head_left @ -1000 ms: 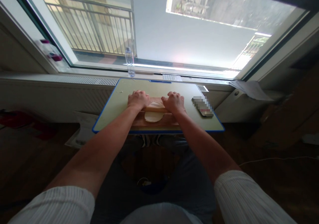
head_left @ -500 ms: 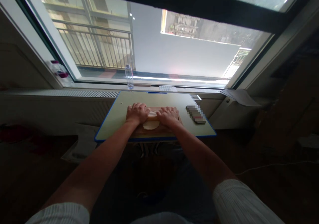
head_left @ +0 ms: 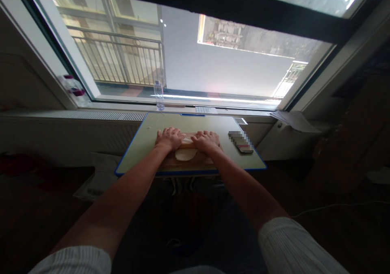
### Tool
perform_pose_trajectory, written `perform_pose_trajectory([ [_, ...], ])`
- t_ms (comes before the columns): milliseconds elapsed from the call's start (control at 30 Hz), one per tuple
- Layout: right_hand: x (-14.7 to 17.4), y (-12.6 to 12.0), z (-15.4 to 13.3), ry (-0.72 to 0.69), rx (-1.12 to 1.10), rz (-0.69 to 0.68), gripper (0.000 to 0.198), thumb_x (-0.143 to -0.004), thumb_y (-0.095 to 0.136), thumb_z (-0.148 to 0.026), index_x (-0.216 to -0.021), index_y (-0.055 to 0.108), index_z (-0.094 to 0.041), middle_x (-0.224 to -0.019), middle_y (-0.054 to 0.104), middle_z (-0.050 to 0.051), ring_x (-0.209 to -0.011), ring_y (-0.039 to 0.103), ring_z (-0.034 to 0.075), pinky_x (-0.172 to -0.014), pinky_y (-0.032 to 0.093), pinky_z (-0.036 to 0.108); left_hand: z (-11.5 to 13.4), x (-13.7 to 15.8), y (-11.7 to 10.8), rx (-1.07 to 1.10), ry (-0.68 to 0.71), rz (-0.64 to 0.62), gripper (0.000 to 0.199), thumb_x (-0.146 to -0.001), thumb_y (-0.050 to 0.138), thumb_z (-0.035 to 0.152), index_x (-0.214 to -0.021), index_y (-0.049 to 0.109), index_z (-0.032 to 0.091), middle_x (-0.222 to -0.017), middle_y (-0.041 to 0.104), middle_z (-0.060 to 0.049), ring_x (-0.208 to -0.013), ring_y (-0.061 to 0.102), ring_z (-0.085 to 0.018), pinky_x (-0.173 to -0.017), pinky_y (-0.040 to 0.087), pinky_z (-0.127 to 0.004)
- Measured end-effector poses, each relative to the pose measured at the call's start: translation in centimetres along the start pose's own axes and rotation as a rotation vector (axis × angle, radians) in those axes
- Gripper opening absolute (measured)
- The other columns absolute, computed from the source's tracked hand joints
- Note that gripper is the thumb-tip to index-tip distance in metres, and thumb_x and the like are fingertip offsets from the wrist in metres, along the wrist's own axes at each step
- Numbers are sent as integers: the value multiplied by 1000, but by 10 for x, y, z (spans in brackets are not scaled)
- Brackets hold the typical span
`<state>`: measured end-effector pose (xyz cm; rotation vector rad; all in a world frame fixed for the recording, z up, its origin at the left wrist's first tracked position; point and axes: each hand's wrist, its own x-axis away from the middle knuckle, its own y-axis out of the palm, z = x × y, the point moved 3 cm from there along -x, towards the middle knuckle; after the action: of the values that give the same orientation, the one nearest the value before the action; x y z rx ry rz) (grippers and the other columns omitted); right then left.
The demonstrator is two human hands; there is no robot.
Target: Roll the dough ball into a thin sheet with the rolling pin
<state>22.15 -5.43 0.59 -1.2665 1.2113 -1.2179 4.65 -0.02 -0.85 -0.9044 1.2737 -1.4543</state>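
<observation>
The flat dough (head_left: 185, 155) lies on a wooden board (head_left: 199, 160), partly under a rolling pin (head_left: 187, 145). The left hand (head_left: 169, 138) and right hand (head_left: 206, 141) hold it from above, side by side. The board sits on a table (head_left: 195, 123). Farther back, a bottle (head_left: 159, 97) stands by the window (head_left: 189, 59).

Table (head_left: 210, 121) before me: pale green top, blue rim | middle of near side: wooden board (head_left: 199, 159), lying flat | right side: slim oblong slab (head_left: 240, 142), face pixelated | toward far left: white specks (head_left: 148, 127)
</observation>
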Motion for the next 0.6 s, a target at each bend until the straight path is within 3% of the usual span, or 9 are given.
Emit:
perform_pose_trajectory([
  [167,-14,9,8,119,-77,103,66,-106,35,-71,-150,61,-29,-154,61,14,-141,53,36,-117,36,56,1,-4,-4,0,-8,-8,60,-102,31,63,-136,68,32,-152,64,-14,-140,55,-35,-119,36,-59],
  [333,-23,13,10,119,-79,108,66,-104,36,-73,-140,69,-28,-147,67,14,-137,56,36,-115,39,54,0,-11,-3,-18,3,17,56,-102,33,61,-124,75,32,-143,70,-14,-136,59,-34,-115,40,-56],
  [600,-30,9,11,142,-145,132,60,-102,45,-69,-132,74,-27,-140,68,17,-133,56,38,-113,39,58,-4,-24,0,-33,-6,53,59,-101,34,59,-126,77,27,-140,73,-15,-134,61,-36,-111,46,-54],
])
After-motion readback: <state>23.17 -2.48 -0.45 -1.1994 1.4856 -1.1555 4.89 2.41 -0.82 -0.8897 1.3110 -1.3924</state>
